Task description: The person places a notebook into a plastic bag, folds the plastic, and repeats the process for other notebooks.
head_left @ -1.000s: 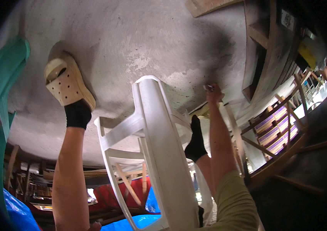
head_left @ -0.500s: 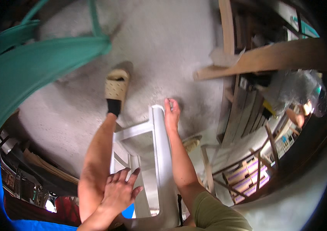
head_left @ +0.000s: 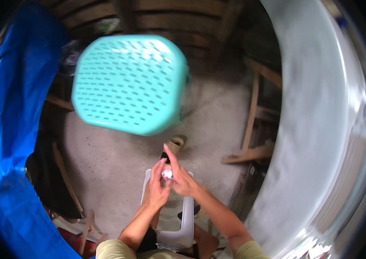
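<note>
Left hand and right hand: fingers curled together, both pinching a small crumpled white wad held between fingertips. Right index finger extended upward. Directly below hands: white plastic stool, w/ person's legs either side. Just beyond fingertips: tan sandal on concrete floor. Above-left of hands: teal perforated plastic seat. Far left: blue tarp. Right: wooden planks.
</note>
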Demonstrator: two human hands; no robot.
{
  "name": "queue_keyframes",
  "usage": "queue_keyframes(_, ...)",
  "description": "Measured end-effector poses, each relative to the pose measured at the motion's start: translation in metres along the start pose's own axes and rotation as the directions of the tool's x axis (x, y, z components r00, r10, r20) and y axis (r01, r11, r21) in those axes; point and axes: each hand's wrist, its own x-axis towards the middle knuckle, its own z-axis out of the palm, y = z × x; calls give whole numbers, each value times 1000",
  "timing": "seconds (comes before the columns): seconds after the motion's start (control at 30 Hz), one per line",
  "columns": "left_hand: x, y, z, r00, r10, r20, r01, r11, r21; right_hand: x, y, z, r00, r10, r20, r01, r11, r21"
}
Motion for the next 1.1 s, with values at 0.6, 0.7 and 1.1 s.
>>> queue_keyframes(0.6,298,-9,-297,546,214,-810,-129,977,170,249,-68,-23,985,-112,132,141,77,-987)
queue_keyframes(0.7,351,-52,-319,610,531,-588,-120,795,594,254,-72,-19,992,-87,91,98,80,-992)
queue_keyframes(1.1,511,-162,-351,840,442,-315,141,382,913,254,-61,-32,989,-41,139,138,-30,-990)
